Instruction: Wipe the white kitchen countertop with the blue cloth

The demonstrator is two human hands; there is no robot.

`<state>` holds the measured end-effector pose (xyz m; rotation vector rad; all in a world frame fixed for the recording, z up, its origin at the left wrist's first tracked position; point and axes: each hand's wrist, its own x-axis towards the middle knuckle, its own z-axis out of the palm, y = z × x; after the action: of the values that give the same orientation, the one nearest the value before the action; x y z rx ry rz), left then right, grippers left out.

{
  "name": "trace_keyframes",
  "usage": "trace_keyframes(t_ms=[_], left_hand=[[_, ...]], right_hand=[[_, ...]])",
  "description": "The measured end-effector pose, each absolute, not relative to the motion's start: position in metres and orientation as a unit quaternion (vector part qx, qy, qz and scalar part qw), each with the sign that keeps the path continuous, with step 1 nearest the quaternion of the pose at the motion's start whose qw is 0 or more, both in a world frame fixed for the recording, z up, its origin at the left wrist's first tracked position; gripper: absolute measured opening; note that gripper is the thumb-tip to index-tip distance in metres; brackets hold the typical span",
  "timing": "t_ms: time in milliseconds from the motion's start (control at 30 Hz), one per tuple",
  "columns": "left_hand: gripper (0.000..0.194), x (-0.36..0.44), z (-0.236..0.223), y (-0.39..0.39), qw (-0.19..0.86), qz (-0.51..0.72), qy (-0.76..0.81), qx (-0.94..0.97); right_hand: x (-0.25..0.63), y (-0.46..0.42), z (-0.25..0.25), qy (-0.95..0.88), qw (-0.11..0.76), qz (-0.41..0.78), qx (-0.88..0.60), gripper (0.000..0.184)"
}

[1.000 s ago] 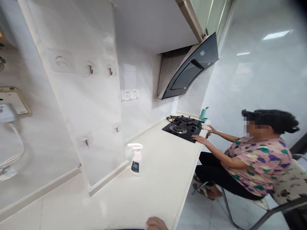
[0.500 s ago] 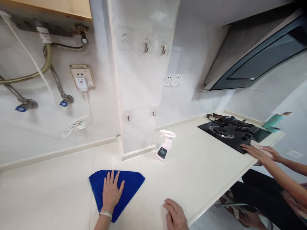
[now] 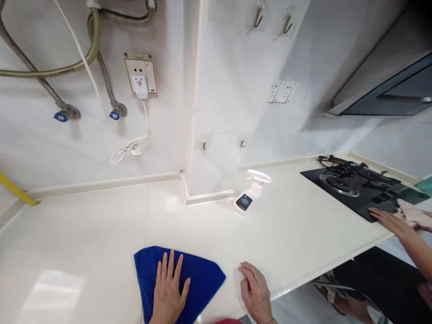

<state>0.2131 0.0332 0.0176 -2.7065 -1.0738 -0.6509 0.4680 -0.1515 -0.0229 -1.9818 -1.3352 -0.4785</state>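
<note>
My left hand (image 3: 168, 290) lies flat, fingers slightly apart, on a folded blue cloth (image 3: 202, 279). The cloth is spread on the white countertop (image 3: 189, 231), its lower part cut off by the frame's bottom edge. To the right of it, my right hand (image 3: 255, 290) rests on the counter near the front edge, fingers loosely bent and thumb apart, with nothing visible in it. Beyond my hands, a white spray bottle (image 3: 251, 193) with a dark label stands near the corner of the wall's projecting column.
A black gas hob (image 3: 357, 186) is set in the counter at right, where another person's hands (image 3: 393, 222) wipe with a pale cloth (image 3: 413, 213). The range hood (image 3: 381, 76) hangs above. Valves, hoses and a plugged socket (image 3: 141, 74) line the left wall; a yellow pipe (image 3: 16, 189) is at far left.
My left hand and the blue cloth have slid toward me, away from the wall. My right hand stays in about the same place on the counter. The view has shifted left and down.
</note>
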Motion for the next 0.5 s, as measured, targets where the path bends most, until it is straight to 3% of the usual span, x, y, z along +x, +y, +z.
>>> trace_keyframes(t_ms=[200, 500], left_hand=[[0.073, 0.212, 0.023, 0.029, 0.056, -0.194, -0.361, -0.910], [0.071, 0.252, 0.024, 0.084, -0.028, -0.193, -0.350, -0.916]], right_hand=[[0.467, -0.152, -0.020, -0.514, 0.347, -0.181, -0.763, 0.030], [0.466, -0.153, -0.016, -0.519, 0.342, -0.189, -0.760, 0.030]])
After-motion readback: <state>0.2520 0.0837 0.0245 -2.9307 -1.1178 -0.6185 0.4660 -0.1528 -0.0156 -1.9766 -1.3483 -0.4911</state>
